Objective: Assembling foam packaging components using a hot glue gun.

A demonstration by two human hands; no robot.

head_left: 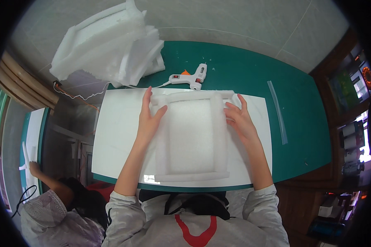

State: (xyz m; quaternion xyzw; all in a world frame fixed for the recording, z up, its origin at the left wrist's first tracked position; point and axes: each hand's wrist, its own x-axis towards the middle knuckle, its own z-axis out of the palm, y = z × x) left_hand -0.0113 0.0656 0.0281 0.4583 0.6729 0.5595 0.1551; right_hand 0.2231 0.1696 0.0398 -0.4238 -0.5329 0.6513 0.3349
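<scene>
A shallow white foam tray [191, 138] lies in front of me: a flat sheet with raised foam strips along its edges. Around its upper left corner, my left hand [150, 117] has the thumb on the side strip and the fingers along the outer side. My right hand [242, 123] holds the upper right side, its fingertips against the strip and one finger stretched up by the corner. Beyond the tray's far edge lies a white glue gun [189, 77] with red switches and an orange part beneath it.
Under the tray is a glossy white board [119, 136] on a green table [301, 123]. Foam pieces [107, 45] are heaped at the back left, beside a white cord [84, 98]. A clear strip [278, 113] lies right. At far left, another person's hand [35, 168] holds a white object.
</scene>
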